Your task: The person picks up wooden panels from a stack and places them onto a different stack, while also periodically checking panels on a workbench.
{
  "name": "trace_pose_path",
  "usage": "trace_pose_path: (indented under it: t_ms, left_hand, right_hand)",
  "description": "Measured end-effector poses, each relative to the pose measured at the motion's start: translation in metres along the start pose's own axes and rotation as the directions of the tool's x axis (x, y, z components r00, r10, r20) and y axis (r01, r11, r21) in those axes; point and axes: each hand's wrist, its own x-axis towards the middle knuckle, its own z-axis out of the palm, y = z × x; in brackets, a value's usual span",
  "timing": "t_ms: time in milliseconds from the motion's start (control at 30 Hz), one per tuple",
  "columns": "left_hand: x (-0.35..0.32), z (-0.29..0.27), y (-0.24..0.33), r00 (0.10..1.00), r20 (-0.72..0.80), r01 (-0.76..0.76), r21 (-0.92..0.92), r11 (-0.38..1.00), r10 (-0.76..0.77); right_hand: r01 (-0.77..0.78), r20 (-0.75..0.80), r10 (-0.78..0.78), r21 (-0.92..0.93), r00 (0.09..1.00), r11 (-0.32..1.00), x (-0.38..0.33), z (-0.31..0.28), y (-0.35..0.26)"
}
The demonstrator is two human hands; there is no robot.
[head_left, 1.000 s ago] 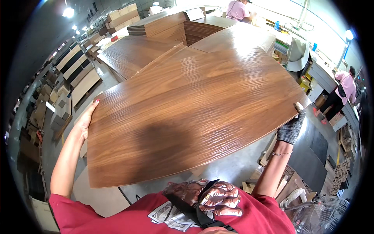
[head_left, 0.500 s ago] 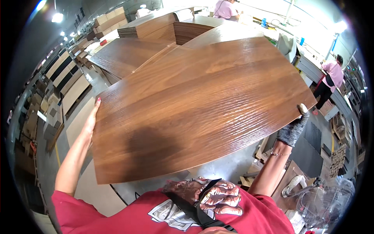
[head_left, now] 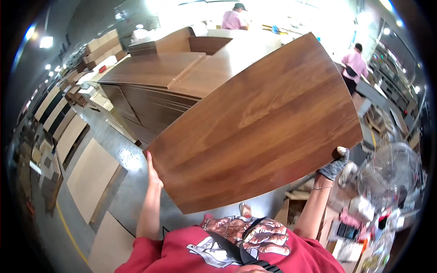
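While held in the air in front of the chest, above the floor (head_left: 132,182), the wooden panel (head_left: 259,123) is pinched at opposite edges: left hand (head_left: 154,175) bare on its lower left side, gloved right hand (head_left: 334,164) closed on its lower right edge. It looks stiff, smooth-faced, fairly heavy and awkward, best gripped at the edges. Its long axis runs from lower left up to upper right, tilted.

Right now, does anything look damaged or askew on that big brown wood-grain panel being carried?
Nothing stands out. The curved-edged brown wood-grain panel looks unmarked, held tilted between the bare left hand and the grey-gloved right hand, apart from the stacked brown boards.
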Motion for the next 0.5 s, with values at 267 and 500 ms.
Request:
trace_pose_path:
  t_ms: [267, 500]
  left_hand:
    - [-0.052, -0.103, -0.061, 0.988, -0.073, 0.140, 0.092, 0.986, -0.134]
    - [-0.098, -0.057, -0.088, 0.950, 0.024, 0.293, 0.269, 0.918, -0.310]
  right_hand:
    - [0.039, -0.445, -0.115, -0.175, 0.888, 0.984, -0.180, -0.018, -0.040]
    - [0.139, -0.595, -0.299, -0.300, 0.746, 0.944, -0.295, -0.060, -0.118]
